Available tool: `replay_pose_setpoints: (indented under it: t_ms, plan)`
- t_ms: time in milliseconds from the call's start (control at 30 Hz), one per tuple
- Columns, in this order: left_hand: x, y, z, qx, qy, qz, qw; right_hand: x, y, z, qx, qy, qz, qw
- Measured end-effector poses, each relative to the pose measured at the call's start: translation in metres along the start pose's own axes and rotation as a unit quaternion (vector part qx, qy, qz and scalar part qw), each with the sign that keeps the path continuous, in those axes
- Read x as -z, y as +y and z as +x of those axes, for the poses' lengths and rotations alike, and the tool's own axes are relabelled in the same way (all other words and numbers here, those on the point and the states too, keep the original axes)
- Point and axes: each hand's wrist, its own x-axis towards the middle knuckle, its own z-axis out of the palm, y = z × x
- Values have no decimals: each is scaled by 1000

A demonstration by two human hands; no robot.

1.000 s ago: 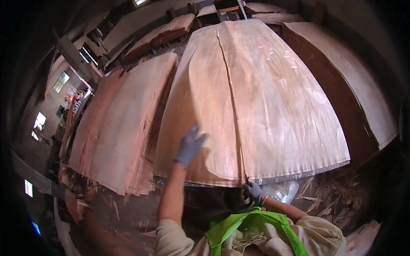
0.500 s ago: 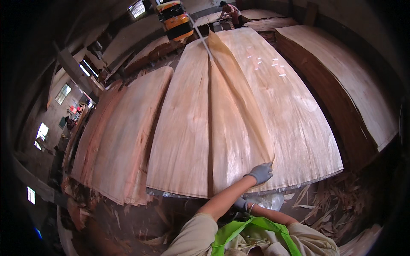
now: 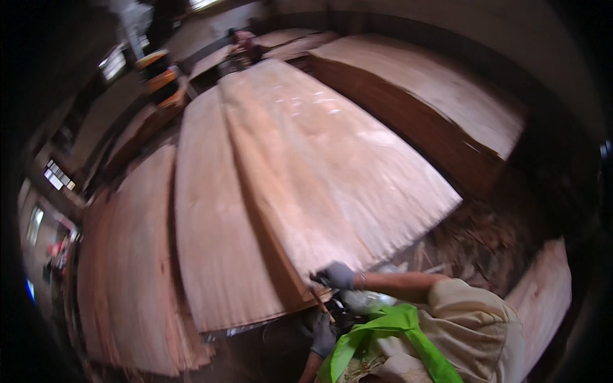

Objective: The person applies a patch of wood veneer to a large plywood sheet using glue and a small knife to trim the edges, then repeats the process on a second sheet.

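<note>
The head view shows, largest of all, a broad middle stack of pale wood veneer (image 3: 214, 236) running from near to far, its near edge uneven. The right-hand top sheet (image 3: 325, 172) covers the right part of it, and a dark brown band (image 3: 278, 274) runs along that sheet's left side. A second stack (image 3: 434, 89) lies far right, its brown side showing, and a reddish stack (image 3: 134, 255) stands just beside the middle one on the left. A single pale piece (image 3: 543, 300) leans at near right, and wood scraps (image 3: 479, 236) litter the floor at right. Far left hangs an orange and black object (image 3: 163, 80); a co-worker (image 3: 246, 43) is at the far end, blurred. The person's right hand (image 3: 336, 276), in a grey glove, is at the near left corner of the right-hand top sheet, fingers bent; I cannot tell whether they grip it. The left hand (image 3: 324, 335), also gloved, is nearer, beside a thin brown strip (image 3: 321, 302); blur hides whether it is closed around that.
</note>
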Motion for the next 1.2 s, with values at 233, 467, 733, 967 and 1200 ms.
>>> replay_pose_setpoints:
  t_ms: [233, 467, 733, 967, 1200]
  plan:
    - [-103, 79, 56, -210, -147, -5, 967, 47, 77, 21, -280, 98, 53, 954]
    - [-135, 34, 86, -83, -233, -156, 956, 109, 97, -48, -245, 182, 192, 933]
    - [-305, 84, 101, 140, -303, -196, 922, 280, 171, -221, -203, 262, 391, 858]
    - [-463, 164, 142, -123, -381, 46, 915, 439, 289, -371, -174, 288, 378, 862]
    - [-569, 151, 267, -392, -327, 465, 723, 589, 397, -462, -150, 327, 405, 841]
